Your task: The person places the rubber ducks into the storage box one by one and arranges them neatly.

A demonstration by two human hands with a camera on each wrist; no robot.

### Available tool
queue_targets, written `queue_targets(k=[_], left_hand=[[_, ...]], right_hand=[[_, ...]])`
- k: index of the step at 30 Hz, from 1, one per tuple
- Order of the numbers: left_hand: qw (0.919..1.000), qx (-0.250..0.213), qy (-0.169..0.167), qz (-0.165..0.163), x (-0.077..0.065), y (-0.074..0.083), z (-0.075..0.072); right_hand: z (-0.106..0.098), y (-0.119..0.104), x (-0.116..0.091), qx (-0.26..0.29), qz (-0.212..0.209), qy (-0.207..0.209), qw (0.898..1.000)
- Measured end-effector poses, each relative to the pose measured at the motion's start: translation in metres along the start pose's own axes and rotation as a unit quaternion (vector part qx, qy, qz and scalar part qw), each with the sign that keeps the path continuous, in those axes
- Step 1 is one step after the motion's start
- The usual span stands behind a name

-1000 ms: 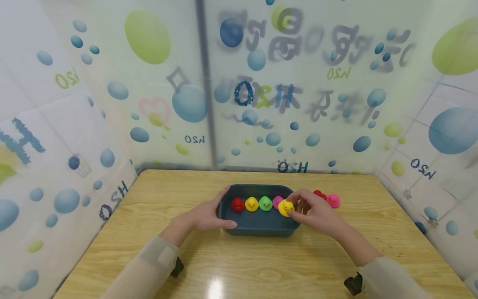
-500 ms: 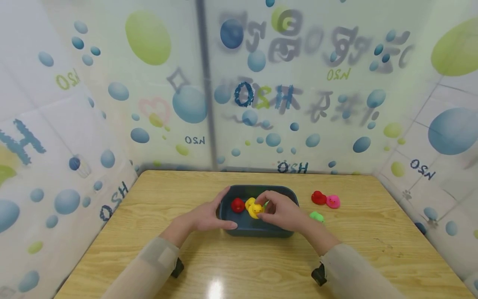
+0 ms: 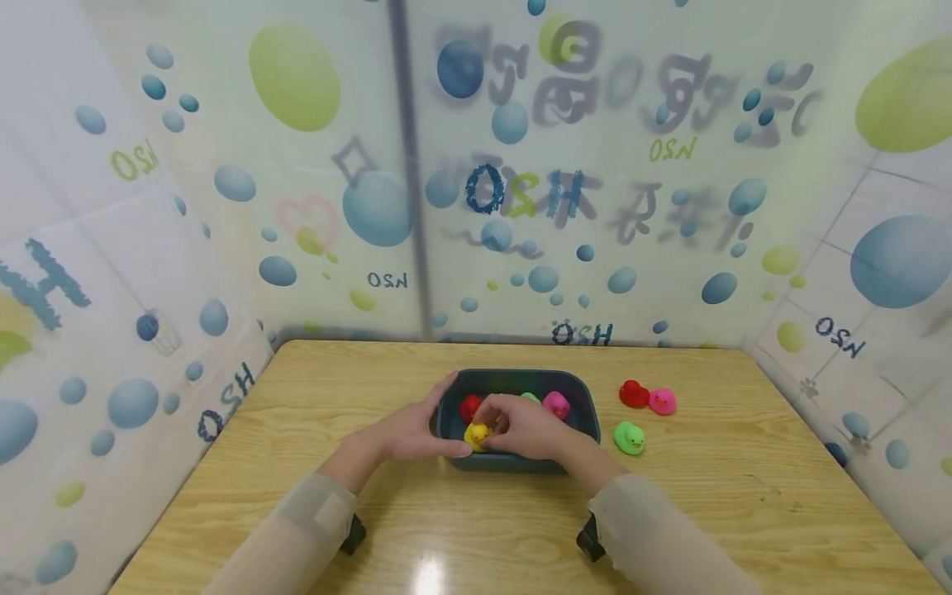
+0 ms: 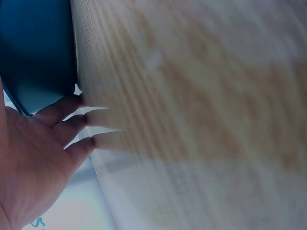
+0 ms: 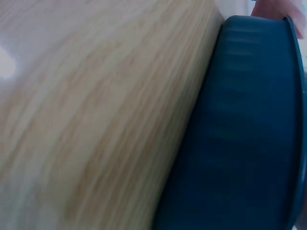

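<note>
i steady the dark blue tub with my left hand, fingers spread on its wall, while my right hand pinches a yellow duck inside its near-left corner on the counter.

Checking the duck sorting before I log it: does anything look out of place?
Three rubber ducks sit outside the dark blue tub, on the wooden table: red, pink, green. Nothing is spilled or damaged.

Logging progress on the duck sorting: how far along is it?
Red duck, a green one and pink duck sit in the tub. The right hand holds a yellow duck inside; the left hand steadies the tub. Three ducks remain on the table.
</note>
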State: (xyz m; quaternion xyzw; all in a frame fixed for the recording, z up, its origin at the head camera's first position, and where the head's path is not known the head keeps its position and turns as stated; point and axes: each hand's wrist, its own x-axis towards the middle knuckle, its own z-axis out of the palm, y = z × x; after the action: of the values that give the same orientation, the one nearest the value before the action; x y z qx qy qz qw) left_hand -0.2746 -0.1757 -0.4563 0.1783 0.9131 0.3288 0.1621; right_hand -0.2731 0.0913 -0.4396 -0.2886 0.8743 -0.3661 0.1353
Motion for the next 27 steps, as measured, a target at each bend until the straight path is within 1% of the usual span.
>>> queue_targets(k=[10, 20, 27], left_hand=[[1.0000, -0.002, -0.001, 0.003, 0.000, 0.001, 0.000], [1.0000, -0.003, -0.003, 0.004, 0.001, -0.001, 0.000], [1.0000, 0.004, -0.003, 0.000, 0.001, 0.000, 0.000]], right_hand=[[0.009, 0.003, 0.014, 0.002, 0.020, 0.006, 1.000], [0.012, 0.005, 0.017, 0.020, 0.028, 0.011, 0.999], [0.012, 0.006, 0.020, 0.014, 0.029, 0.017, 0.999]])
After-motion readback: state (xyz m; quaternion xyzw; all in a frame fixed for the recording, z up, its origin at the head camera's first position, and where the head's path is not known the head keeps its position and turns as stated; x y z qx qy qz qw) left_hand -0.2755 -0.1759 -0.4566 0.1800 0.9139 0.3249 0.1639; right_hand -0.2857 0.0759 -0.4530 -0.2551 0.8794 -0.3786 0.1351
